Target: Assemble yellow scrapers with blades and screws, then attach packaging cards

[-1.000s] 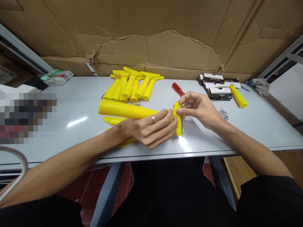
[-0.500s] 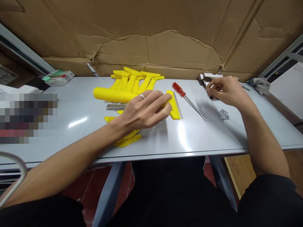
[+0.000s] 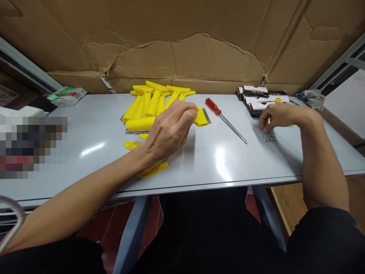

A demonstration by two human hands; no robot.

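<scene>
My left hand (image 3: 171, 127) is wrapped round the handle of a yellow scraper (image 3: 201, 117), whose head with a thin metal blade points right. My right hand (image 3: 278, 116) has its thumb and fingers bent together at the back edge of a small pile of screws (image 3: 268, 137); whatever lies between the fingertips is too small to make out. Between the hands lies a red-handled screwdriver (image 3: 226, 120), its tip toward me. Several yellow scraper handles (image 3: 154, 101) are heaped behind my left hand. Flat yellow pieces (image 3: 154, 170) lie under and in front of my left wrist.
Black-and-white packets (image 3: 256, 99) are stacked at the back right, beside a crumpled plastic bag (image 3: 312, 99). A small box (image 3: 71, 97) stands at the back left. Brown cardboard (image 3: 182, 57) walls off the table's (image 3: 94, 167) far side.
My right hand has come forward and down from the packets to the screws. My left hand has turned and tilted the scraper, drawing its head slightly left.
</scene>
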